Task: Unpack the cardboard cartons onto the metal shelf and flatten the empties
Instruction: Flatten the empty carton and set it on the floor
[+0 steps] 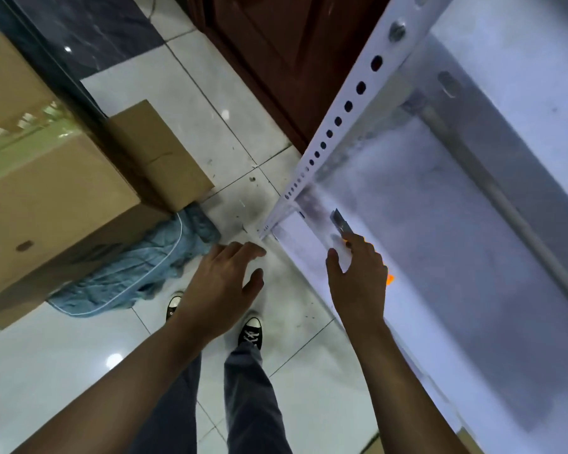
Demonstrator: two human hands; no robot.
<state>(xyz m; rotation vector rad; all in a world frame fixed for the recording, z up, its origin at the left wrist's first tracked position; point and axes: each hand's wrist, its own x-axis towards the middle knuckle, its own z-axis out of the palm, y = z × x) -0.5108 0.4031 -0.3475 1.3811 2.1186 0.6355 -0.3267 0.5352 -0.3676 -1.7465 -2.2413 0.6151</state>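
Early stage: big brown taped cardboard cartons (47, 198) stand unopened on floor at left. White perforated metal shelf (472, 224) shows no goods. Right hand (357, 276) grasps orange-handled utility knife (341, 224) above shelf; left hand (223, 283) relaxed, empty.

Large brown carton (47, 198) taped, on floor left; smaller carton (155, 152) just beside; white metal shelf (472, 224) right.

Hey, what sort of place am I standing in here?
Probably a storeroom or back room: cardboard cartons stand on the tiled floor near a slotted metal shelf, and the right hand holds a box cutter.
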